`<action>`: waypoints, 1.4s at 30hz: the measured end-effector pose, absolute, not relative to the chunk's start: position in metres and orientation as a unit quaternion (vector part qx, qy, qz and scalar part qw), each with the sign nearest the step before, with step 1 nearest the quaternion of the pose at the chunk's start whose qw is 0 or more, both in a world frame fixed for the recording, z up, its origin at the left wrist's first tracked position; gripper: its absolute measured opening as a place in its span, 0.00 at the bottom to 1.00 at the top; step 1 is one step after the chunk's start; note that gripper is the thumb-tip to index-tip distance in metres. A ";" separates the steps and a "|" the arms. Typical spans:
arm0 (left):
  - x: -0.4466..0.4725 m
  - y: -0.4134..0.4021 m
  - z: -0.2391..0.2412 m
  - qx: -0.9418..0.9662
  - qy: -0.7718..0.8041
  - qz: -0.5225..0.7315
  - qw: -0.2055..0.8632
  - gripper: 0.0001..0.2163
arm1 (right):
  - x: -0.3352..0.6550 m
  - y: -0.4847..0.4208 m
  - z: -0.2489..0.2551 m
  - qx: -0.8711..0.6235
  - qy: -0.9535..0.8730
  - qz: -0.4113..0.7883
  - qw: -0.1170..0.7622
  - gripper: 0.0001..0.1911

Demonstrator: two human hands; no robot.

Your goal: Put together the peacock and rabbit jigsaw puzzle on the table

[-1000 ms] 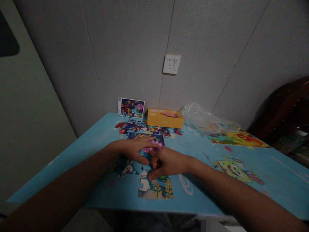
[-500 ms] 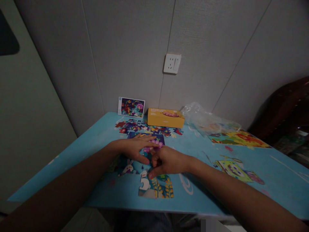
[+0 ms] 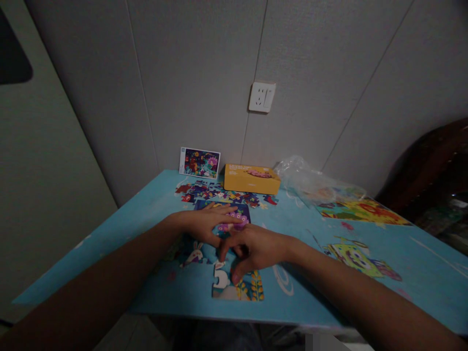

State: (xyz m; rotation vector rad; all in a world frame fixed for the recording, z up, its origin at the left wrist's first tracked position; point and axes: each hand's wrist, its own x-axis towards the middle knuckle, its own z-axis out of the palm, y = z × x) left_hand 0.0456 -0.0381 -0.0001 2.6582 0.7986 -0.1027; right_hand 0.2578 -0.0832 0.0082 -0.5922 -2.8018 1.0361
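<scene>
My left hand (image 3: 210,223) lies flat, fingers spread, over the upper part of a partly joined jigsaw puzzle (image 3: 239,217). My right hand (image 3: 254,248) is just to its right, thumb and index finger curved and apart, with nothing seen between them. Its fingertips rest at the lower pieces: the index finger near a white rabbit shape, the thumb on the joined pieces with yellow plants (image 3: 258,287). A rabbit piece (image 3: 195,253) shows at the puzzle's left. Both hands hide much of the picture's middle.
Loose puzzle pieces (image 3: 208,191) lie in a heap behind the puzzle. Against the wall stand a picture card (image 3: 199,163) and a yellow box (image 3: 251,179). To the right are a clear plastic bag (image 3: 302,178) and a colourful sheet (image 3: 365,212). The blue tabletop (image 3: 146,214) has printed cartoons.
My right hand's thumb and index finger have spread apart from a more closed pose. The thumb has moved slightly down and right. My left hand stays in place.
</scene>
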 end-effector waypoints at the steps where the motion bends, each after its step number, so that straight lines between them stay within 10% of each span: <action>1: 0.046 -0.038 0.000 0.941 0.284 -0.033 0.182 0.40 | 0.258 -0.083 0.007 -0.190 -0.919 0.342 0.053 0.25; 42: 0.048 -0.040 0.003 0.945 0.281 -0.037 0.165 0.42 | 0.257 -0.089 0.006 -0.149 -0.948 0.240 0.144 0.08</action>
